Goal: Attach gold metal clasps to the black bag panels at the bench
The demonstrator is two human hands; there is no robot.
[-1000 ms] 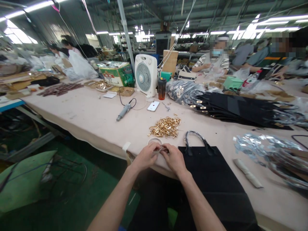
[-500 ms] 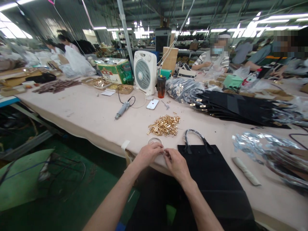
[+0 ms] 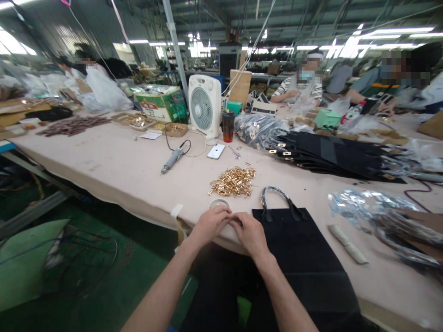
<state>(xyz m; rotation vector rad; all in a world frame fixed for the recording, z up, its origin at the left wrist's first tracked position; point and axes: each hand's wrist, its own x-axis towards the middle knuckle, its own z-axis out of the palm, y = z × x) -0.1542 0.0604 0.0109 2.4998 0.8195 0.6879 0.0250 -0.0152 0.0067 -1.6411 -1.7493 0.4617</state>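
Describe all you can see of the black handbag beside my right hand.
The black handbag looks like matte fabric. Its arched handle, apparently plastic-wrapped, has a golden fitting. It lies on the covered table, handle end farthest from you, near end seemingly overhanging. Your right hand overlaps its edge in view; contact unclear.

Left grip (image 3: pixel 212 225), right grip (image 3: pixel 252 233) drawn closer together.

Black bag (image 3: pixel 297 249), golden pieces (image 3: pixel 232 181), striped shirt (image 3: pixel 316 91)
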